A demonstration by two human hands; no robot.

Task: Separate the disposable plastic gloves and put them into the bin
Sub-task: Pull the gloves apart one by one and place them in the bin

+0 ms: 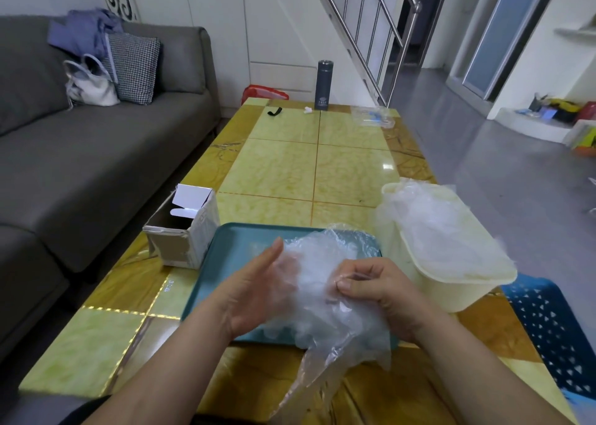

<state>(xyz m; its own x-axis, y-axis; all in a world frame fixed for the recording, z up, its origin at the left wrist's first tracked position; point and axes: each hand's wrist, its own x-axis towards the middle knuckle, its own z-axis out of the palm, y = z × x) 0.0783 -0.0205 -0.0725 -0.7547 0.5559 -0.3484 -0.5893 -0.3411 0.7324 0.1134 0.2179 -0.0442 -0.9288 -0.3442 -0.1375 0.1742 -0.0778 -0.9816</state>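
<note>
A clump of gloves [322,299] is held just above the tray [222,263], at the near end of the table [290,173]. A fold of film on the clump's right side is pinched by the right hand [377,291], thumb against curled fingers. The left hand [254,292] is laid flat against the left side, fingers straight, with nothing grasped. The film is judged to be very light, limp and slippery, and the sheets are likely to cling to one another, so a single layer is best taken at a free edge and peeled away while the rest is steadied. A hard pull could stretch or tear it. The clump's long axis is seen to run from the far side of the tray toward the person, and a loose tail hangs over the near table edge. Which end is cuff and which is fingers cannot be told through the crumpled layers. The bin [458,282] is set just right of the tray, and a heap [432,228] of the same film is already piled in it. A box [183,231] is stood open to the left of the tray.
</note>
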